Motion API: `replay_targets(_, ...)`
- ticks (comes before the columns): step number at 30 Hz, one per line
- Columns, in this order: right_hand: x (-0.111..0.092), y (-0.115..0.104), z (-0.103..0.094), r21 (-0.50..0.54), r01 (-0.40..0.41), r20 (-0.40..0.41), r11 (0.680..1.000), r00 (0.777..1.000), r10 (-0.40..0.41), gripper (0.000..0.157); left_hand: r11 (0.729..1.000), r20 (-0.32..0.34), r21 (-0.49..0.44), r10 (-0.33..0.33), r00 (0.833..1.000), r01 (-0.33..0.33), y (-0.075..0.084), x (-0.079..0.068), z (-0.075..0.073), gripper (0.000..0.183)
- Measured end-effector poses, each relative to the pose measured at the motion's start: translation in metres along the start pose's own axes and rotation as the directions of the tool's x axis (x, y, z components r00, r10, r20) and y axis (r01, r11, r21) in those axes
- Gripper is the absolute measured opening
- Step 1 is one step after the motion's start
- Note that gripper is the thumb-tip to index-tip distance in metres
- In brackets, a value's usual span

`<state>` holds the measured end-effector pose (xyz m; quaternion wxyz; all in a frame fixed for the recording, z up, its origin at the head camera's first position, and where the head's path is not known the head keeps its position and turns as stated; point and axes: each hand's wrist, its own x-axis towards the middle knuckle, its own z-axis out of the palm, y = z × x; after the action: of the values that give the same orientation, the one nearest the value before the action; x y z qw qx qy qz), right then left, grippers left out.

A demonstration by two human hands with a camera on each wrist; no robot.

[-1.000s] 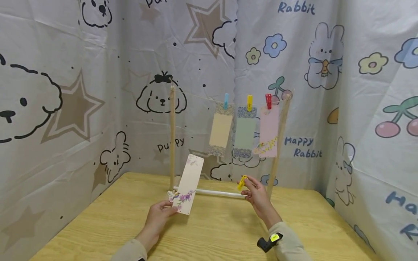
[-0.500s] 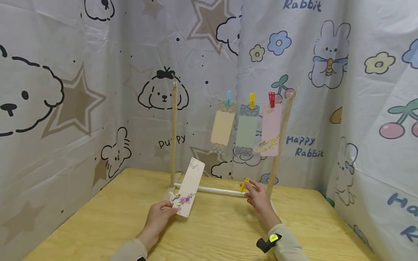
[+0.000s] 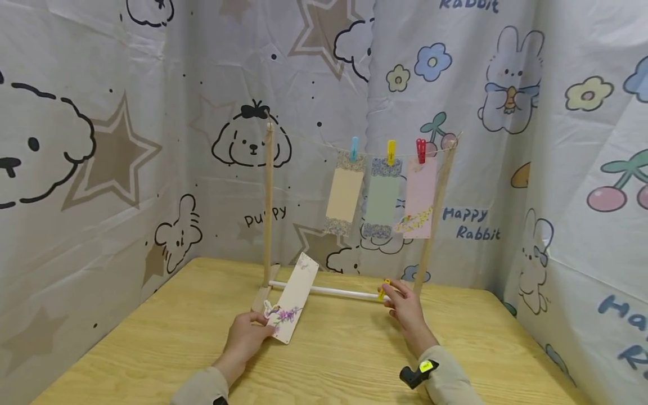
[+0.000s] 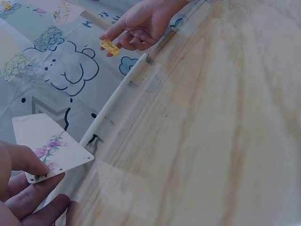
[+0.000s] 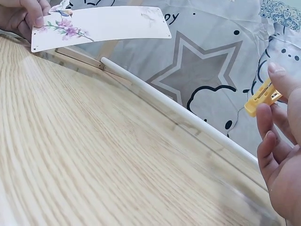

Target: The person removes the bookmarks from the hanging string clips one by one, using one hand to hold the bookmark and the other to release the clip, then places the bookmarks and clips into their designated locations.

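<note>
My left hand pinches the lower end of a cream bookmark between thumb and fingers. Purple blossoms and a small bird are printed near that end, and the card leans up and to the right. My right hand holds a yellow clothespin between thumb and fingertips. Behind both hands, a string runs between two wooden posts. From it hang a beige bookmark on a blue clothespin, a green one on a yellow clothespin, and a pink one on a red clothespin.
The left post and right post rise from a stand on the wooden table. A white rod joins them low down, just behind my hands. Patterned curtains close in the back and sides.
The bookmark in my left hand has tipped further back and sits slightly lower. My right hand with the clothespin has shifted slightly down and right. The head view has tilted a little.
</note>
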<state>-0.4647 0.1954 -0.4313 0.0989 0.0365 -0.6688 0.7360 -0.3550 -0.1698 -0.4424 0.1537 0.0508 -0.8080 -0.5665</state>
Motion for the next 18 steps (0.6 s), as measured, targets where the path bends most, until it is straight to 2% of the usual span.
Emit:
replay_targets(5,-0.002,0.001,-0.005,-0.015,-0.018,-0.009,1.0,1.0,0.018,0.054,0.995,-0.023,0.093,0.036,0.999,-0.034,0.001,-0.003,0.0,0.016)
replay_targets(10,-0.002,0.002,-0.01,-0.016,-0.03,-0.018,0.999,0.999,0.03,0.057,0.981,-0.014,0.187,0.055,0.998,-0.051,0.004,-0.008,-0.004,0.016)
replay_targets(18,-0.001,0.007,-0.014,-0.086,-0.05,-0.019,0.995,0.999,0.049,0.055,0.934,0.015,0.342,0.108,0.994,-0.107,0.005,-0.011,-0.009,0.063)
